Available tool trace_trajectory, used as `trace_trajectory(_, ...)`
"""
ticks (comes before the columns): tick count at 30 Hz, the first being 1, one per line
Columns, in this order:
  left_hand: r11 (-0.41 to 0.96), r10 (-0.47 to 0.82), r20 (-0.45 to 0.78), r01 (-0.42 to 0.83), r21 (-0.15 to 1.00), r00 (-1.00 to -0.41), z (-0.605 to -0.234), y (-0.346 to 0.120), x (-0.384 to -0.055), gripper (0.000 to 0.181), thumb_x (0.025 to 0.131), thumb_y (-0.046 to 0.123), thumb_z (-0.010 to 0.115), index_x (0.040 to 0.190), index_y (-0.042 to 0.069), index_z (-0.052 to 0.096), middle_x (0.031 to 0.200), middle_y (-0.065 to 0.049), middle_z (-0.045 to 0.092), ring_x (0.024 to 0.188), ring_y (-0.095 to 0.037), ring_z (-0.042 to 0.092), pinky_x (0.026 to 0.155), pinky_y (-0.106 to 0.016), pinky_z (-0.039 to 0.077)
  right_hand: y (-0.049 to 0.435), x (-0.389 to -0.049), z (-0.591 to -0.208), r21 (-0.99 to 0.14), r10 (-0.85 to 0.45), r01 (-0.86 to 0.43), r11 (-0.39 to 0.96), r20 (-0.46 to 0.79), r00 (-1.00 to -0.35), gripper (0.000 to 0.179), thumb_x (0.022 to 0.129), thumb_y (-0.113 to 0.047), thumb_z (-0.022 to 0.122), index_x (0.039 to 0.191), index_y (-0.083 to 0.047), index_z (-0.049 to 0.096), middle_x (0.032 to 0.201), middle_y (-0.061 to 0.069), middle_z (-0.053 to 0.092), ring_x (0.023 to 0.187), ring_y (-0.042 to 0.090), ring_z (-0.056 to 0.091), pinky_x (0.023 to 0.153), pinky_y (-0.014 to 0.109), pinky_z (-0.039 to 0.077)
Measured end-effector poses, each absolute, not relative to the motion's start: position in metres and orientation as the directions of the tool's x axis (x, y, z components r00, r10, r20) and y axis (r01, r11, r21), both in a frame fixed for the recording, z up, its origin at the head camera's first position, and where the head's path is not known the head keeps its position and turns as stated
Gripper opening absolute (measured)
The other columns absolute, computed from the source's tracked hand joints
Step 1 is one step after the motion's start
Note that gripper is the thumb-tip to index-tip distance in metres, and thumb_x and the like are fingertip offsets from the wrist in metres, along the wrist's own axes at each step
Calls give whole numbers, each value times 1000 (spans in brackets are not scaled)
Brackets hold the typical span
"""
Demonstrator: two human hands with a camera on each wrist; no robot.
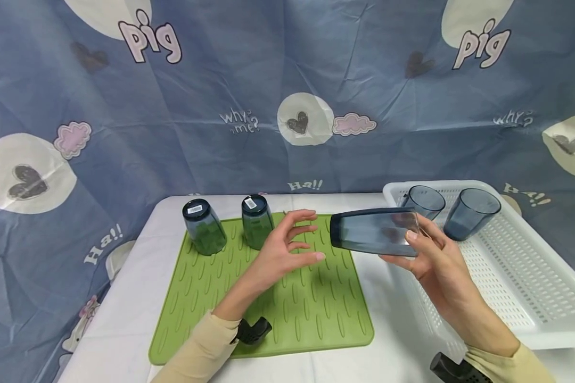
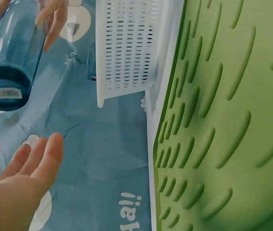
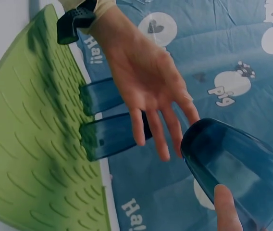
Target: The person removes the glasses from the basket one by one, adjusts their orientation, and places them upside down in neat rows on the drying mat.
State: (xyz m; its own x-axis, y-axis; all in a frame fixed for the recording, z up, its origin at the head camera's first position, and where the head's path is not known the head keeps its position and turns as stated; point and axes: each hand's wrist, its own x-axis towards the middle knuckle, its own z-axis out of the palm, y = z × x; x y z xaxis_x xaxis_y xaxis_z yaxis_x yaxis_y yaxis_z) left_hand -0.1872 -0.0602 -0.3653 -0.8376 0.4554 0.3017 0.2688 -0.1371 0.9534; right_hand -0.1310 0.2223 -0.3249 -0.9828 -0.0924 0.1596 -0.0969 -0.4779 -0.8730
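My right hand (image 1: 433, 260) grips a blue-tinted drinking glass (image 1: 371, 232) near its rim, holding it on its side in the air with the base toward the left. A label shows on that base in the left wrist view. Just left of the base, my left hand (image 1: 287, 247) reaches over the mat with fingers spread and nothing in them. Two more glasses stand upside down on the green drying mat (image 1: 311, 324): one at its back left corner (image 1: 204, 229), another (image 1: 257, 223) a little to the right, partly behind the left hand.
A white perforated basket (image 1: 551, 255) stands at the right of the white-covered table (image 1: 105, 340). Inside its far end are two upright glasses, one (image 1: 424, 201) partly hidden by the right hand and one (image 1: 471, 213) beside it. A blue patterned cloth (image 1: 249, 64) hangs behind.
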Motion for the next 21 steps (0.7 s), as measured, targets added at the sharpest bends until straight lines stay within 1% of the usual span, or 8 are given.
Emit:
trace_trajectory(4, -212, 471, 307, 231, 949, -827, -367, -52, -188, 74, 80, -1, 78, 143, 19, 44, 147, -8, 40, 132, -27, 45, 101, -52, 45, 218, -130, -328, -875, -104, -88, -477, 155, -982, 39, 100, 1, 45, 138, 0, 46, 138, 13, 49, 114, 25, 60, 90, 49, 53)
trace_trajectory(8, -267, 484, 298, 185, 946, -823, -368, -43, -189, 74, 80, -3, 77, 142, 18, 45, 147, -7, 41, 130, -27, 46, 99, -46, 49, 214, -129, -331, -874, -106, -77, -481, 145, -984, 37, 100, 1, 45, 137, 0, 47, 136, 13, 51, 112, 24, 61, 89, 48, 54)
trace_trajectory(10, -287, 490, 297, 170, 943, -819, -368, -39, -190, 73, 79, -1, 78, 142, 19, 46, 147, -6, 42, 128, -27, 48, 97, -45, 50, 212, -129, -332, -878, -109, -72, -473, 139, -984, 37, 101, 0, 45, 138, 0, 46, 136, 13, 51, 112, 25, 61, 89, 48, 54)
trace_trajectory(15, -314, 492, 315, 172, 934, -812, -369, -31, -191, 70, 81, 4, 79, 141, 15, 46, 144, -7, 44, 123, -29, 51, 94, -45, 51, 208, -129, -334, -890, -113, -57, -452, 121, -986, 40, 101, -3, 46, 140, 1, 43, 138, 14, 50, 112, 26, 61, 90, 48, 53)
trace_trajectory(17, -320, 487, 318, 172, 932, -814, -370, -29, -191, 70, 81, 2, 78, 141, 12, 45, 143, -8, 44, 124, -29, 51, 95, -45, 50, 207, -130, -335, -893, -115, -52, -447, 115, -987, 40, 101, -3, 47, 141, 1, 42, 138, 14, 50, 112, 26, 61, 90, 48, 53)
trace_trajectory(21, -328, 481, 313, 163, 931, -819, -372, -26, -190, 68, 81, 0, 77, 141, 9, 45, 140, -10, 44, 124, -29, 50, 96, -43, 50, 206, -131, -336, -894, -122, -49, -445, 114, -986, 41, 101, -4, 46, 141, 1, 41, 138, 15, 50, 113, 27, 61, 90, 49, 53)
